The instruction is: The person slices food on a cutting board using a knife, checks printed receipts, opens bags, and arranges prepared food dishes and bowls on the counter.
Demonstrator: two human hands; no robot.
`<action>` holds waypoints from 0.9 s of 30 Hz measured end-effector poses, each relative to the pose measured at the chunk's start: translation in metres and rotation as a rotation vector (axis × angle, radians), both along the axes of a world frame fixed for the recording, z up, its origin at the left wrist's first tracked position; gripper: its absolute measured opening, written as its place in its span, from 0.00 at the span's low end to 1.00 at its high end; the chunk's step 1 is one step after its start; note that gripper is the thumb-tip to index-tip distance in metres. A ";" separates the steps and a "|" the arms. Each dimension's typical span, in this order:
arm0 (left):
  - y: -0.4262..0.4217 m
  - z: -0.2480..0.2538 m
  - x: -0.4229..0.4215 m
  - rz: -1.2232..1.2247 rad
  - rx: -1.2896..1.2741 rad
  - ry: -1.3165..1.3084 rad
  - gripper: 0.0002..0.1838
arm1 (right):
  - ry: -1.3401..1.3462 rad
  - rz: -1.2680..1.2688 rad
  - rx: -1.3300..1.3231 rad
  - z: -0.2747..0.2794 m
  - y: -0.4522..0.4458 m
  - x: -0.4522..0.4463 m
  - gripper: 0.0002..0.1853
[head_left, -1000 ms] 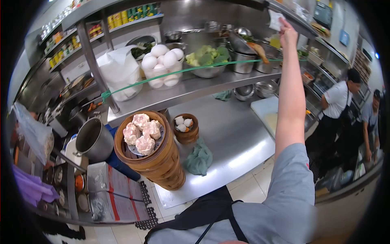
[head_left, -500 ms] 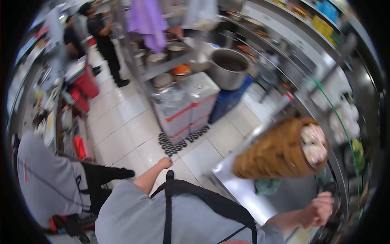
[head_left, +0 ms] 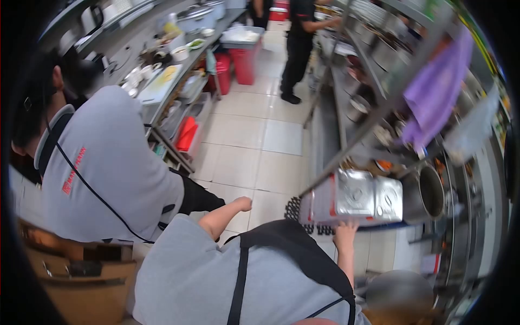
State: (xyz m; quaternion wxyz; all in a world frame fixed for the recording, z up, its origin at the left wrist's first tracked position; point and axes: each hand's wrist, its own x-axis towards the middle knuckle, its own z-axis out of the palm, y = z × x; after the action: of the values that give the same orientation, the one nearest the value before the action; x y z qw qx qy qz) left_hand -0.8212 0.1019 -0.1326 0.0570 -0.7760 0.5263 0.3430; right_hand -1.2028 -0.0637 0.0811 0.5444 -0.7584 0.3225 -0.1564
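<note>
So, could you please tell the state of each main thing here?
Tall pot: open, no lid on
Shiny-topped boxes: covered
Purple cloth: hanging
Clear bag: hanging, blurred
Larger red bin: grey tray on top
Left hand: loosely curled, nothing visible in it
Right hand: at the boxes' edge, contact unclear

The right hand (head_left: 345,233) is blurred; the top edge crops a co-worker (head_left: 299,51).

Head-worn view, looking forward and down, wearer's torso (head_left: 200,276) close, tiled aisle (head_left: 238,130) beyond
</note>
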 end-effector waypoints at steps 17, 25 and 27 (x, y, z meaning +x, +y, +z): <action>-0.055 0.007 0.207 0.794 0.116 0.031 0.15 | -0.099 0.193 -0.504 0.049 -0.285 0.414 0.13; -0.001 0.001 0.248 1.285 0.123 0.024 0.16 | -0.133 0.698 -0.603 0.056 -0.285 0.618 0.14; 0.002 -0.021 0.259 1.229 0.280 0.155 0.16 | -0.115 0.802 -0.589 0.049 -0.273 0.659 0.14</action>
State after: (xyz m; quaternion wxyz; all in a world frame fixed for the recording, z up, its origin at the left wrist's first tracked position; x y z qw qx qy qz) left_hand -0.5622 0.1042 -0.1538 -0.0875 -0.8945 -0.0627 0.4338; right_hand -0.5441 -0.3368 0.1304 0.3411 -0.9344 -0.0827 -0.0608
